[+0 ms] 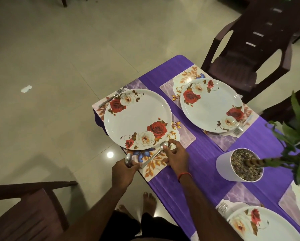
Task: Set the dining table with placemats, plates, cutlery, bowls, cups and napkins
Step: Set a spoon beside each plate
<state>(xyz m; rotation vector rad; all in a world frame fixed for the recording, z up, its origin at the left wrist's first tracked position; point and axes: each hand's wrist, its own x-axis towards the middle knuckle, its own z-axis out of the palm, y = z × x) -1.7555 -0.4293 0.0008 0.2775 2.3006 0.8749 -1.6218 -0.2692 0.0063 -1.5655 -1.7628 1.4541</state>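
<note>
Mats (pixel 185 73), plates (pixel 212 103), forks (pixel 111 98) laid at places seen on table (pixel 203 153); right hand (pixel 176 154) pinches spoon (pixel 153 156) onto near mat (pixel 154 166) beside plate (pixel 138 117), left hand (pixel 124 173) grips second spoon (pixel 128 160); bowls, cups, napkins unseen, so about midway.

We are wearing a thin red-orange thread band (pixel 185 175), tied closely around the wrist just behind our right hand (pixel 176 153). Both our forearms (pixel 203 202) are showing bare from the wrists down to the lower edge of the picture. On the legs we are wearing dark, nearly black trousers (pixel 128 225), and our feet (pixel 149 200) are showing bare below the hems, with the toes uncovered.
</note>
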